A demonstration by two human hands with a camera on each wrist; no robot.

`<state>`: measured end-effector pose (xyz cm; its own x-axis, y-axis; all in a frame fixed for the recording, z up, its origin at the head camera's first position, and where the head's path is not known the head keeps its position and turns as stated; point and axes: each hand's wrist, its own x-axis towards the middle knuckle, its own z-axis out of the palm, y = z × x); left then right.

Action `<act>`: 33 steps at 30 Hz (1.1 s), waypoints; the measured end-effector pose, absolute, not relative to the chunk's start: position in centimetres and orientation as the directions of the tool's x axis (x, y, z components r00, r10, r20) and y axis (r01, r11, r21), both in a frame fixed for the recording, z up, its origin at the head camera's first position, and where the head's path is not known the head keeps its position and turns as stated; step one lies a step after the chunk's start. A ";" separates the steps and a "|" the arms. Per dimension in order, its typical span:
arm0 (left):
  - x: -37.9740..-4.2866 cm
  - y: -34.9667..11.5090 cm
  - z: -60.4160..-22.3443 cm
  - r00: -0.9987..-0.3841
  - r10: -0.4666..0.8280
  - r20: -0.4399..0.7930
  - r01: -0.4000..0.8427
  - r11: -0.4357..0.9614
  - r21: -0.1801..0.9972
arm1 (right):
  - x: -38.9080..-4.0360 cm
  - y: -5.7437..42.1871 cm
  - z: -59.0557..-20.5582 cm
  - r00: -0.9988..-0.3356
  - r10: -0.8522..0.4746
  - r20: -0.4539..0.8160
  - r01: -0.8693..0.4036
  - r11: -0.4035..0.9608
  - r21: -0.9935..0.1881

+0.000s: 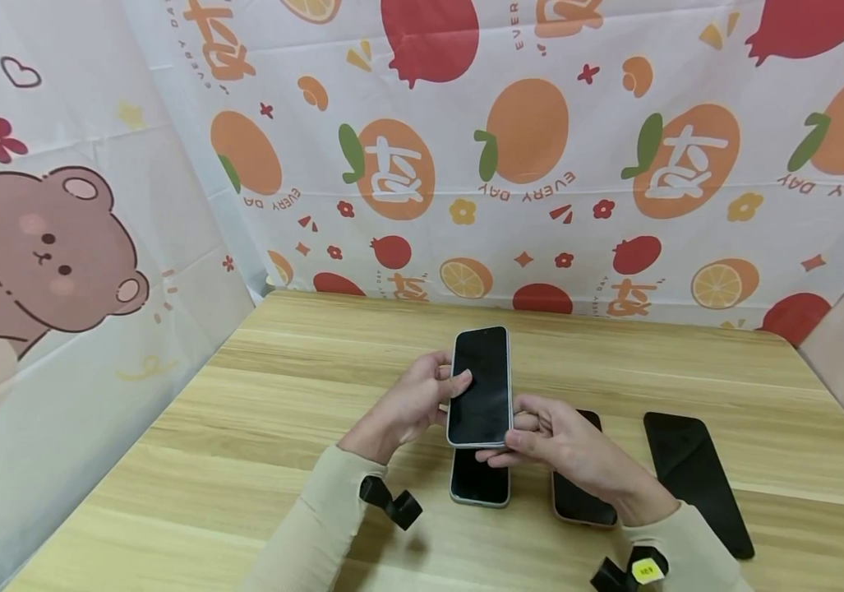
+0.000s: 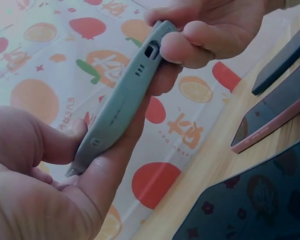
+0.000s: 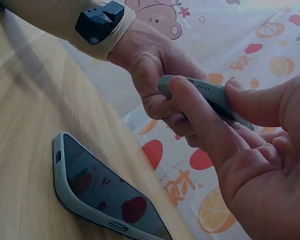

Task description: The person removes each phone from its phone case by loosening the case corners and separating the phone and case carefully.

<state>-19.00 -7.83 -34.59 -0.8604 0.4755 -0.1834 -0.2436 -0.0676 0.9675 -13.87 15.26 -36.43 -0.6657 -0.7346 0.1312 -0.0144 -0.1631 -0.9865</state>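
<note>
A smartphone (image 1: 479, 390) in a pale grey-green case is held up above the table, its dark screen facing the head camera. My left hand (image 1: 417, 401) grips its left edge, the thumb lying over the screen. At the lower right corner my right hand (image 1: 569, 444) pinches the same phone between thumb and fingers. The left wrist view shows the case's bottom edge (image 2: 121, 102) with its port cutout between both hands. Beneath the held phone, a second phone in a light case (image 3: 110, 190) lies on the table, partly covered in the head view.
Right of it, a phone with a pink edge (image 1: 583, 493) lies partly behind my right hand. Farther right is a larger black phone (image 1: 697, 481). The wooden table (image 1: 244, 444) meets a fruit-print cloth (image 1: 451, 164) at the back and a bear-print cloth (image 1: 192, 271) at left.
</note>
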 end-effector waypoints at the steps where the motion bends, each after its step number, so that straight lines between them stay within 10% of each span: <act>1: -19.0 -7.8 -34.6 -0.858 0.480 -0.182 -0.247 -0.075 0.966 | -13.9 15.3 -36.4 -0.666 -0.734 0.133 -0.021 -0.159 -0.987; 33: -18.8 -8.1 -34.7 -0.879 0.425 -0.216 -0.245 -0.014 0.969 | -14.1 15.5 -36.1 -0.765 -0.644 0.000 0.005 -0.007 -1.000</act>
